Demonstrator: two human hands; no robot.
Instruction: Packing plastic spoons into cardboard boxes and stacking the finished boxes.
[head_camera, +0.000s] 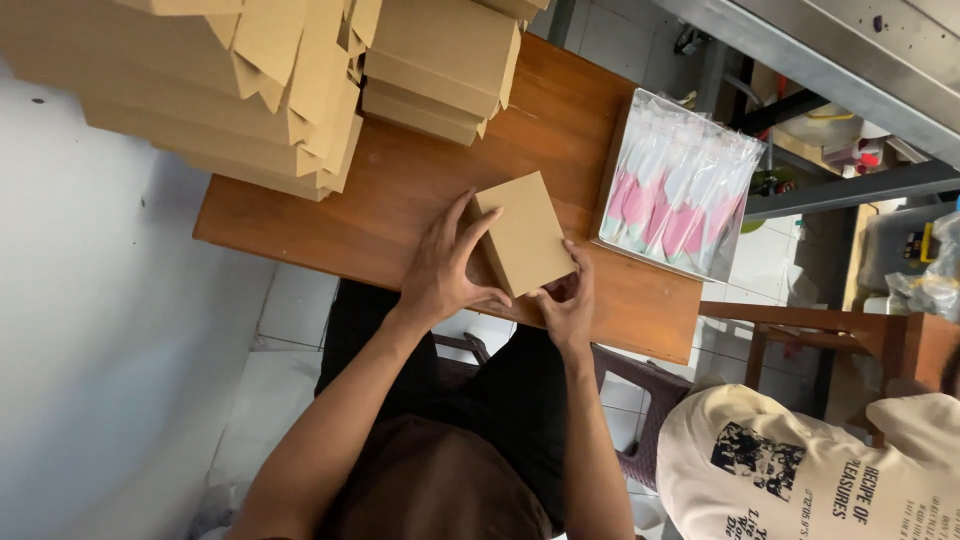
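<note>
Brown cardboard is the material under both hands here: a small closed box (523, 232) lies on the wooden table (400, 190), near the edge closest to the person. The left hand (445, 265) rests against the box's left side with the fingers spread, the longer ones lying along its edge and the thumb reaching toward the near corner. The right hand (568, 305) is at the near right corner, its fingers bent and pressed on the cardboard there; I cannot tell if something is pinched between them, because the corner hides the fingertips. As far as the view shows, the box already has its full shape, with flat top and straight sides, so the folding looks almost complete and only the near end seems to remain for closing or pressing. Further back on the table stand stacks of similar brown boxes (440, 60) and a pile of flat cardboard pieces with open flaps (230, 90), which suggests that part of the work is finished and part is waiting. To the right lies a tray with clear packets holding pink and white items (680, 190). Another person in a cream printed shirt (800, 470) sits at the lower right.
</note>
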